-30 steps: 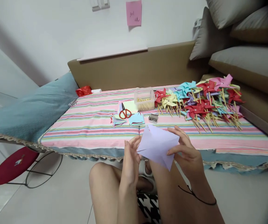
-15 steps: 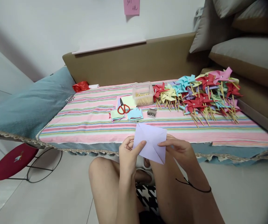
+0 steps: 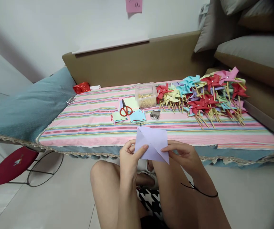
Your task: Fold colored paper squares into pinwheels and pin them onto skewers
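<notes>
A purple paper square (image 3: 154, 140) with diagonal cuts is held up between both hands, above my knees. My left hand (image 3: 131, 153) pinches its left edge, thumb on the face toward me. At the right edge my right hand (image 3: 182, 152) grips the same sheet between thumb and fingers. Past the paper lie a stack of blue paper pieces (image 3: 138, 116), a stack of green ones (image 3: 119, 116) and red-handled scissors (image 3: 126, 110). A small open box of metal pins (image 3: 155, 115) sits to their right.
Behind the stacks stands a clear plastic box of wooden sticks (image 3: 147, 99). Many finished paper pinwheels (image 3: 206, 95) pile up on the right of the striped cloth (image 3: 91, 121). Cushions (image 3: 253, 57) are at far right, a red stool (image 3: 15, 163) at lower left.
The paper has turned slightly and shifted a little left with both hands, and its slits now look more closed. The view has tilted slightly down.
</notes>
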Motion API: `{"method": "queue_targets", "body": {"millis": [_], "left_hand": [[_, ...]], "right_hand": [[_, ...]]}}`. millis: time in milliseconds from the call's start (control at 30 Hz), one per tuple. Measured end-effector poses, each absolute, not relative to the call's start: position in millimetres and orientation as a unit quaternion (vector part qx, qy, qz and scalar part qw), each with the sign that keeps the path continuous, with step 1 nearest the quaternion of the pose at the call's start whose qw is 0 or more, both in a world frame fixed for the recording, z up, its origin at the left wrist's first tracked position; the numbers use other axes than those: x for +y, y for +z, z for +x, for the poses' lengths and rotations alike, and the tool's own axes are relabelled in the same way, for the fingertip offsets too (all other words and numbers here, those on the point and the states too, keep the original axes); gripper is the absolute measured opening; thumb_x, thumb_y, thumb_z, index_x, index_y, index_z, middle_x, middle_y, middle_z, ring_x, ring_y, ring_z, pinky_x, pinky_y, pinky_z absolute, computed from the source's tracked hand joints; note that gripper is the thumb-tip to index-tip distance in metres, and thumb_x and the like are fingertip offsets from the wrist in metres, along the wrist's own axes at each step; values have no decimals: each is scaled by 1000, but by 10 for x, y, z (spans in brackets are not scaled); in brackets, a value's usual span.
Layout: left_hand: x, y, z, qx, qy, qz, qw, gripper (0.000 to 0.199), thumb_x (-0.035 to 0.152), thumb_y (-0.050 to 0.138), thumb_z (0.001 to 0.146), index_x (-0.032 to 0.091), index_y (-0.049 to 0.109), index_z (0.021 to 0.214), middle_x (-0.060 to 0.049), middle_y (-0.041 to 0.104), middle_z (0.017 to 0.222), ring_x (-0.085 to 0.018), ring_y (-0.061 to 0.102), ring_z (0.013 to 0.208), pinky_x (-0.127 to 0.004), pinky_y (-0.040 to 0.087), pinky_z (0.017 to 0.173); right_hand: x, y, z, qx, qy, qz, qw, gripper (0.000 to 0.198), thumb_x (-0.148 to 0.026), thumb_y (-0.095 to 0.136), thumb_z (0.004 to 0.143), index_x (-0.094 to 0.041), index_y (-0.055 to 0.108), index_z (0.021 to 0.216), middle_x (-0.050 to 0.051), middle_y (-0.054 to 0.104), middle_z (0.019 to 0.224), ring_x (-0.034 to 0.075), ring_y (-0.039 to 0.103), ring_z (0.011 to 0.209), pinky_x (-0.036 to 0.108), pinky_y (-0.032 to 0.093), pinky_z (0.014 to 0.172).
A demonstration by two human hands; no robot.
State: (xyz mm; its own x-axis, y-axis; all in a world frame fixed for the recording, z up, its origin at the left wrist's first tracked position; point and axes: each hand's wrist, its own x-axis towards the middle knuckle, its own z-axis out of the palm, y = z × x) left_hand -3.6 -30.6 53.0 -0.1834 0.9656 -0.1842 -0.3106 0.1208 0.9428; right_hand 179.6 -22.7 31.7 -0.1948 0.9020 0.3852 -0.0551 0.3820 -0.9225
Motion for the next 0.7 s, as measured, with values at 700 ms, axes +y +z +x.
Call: {"method": "queue_targets", "body": {"millis": [700], "left_hand": [[-286, 382, -12, 473, 517, 359, 616, 32, 32, 72, 73, 17, 61, 99, 3, 63, 58, -11, 55, 43, -24, 48, 52]], "right_hand": [[-220, 192, 1506, -412, 404, -528, 623, 18, -30, 74, 73, -21, 66, 86, 4, 71, 79, 21, 68, 77, 36, 56, 75]]}}
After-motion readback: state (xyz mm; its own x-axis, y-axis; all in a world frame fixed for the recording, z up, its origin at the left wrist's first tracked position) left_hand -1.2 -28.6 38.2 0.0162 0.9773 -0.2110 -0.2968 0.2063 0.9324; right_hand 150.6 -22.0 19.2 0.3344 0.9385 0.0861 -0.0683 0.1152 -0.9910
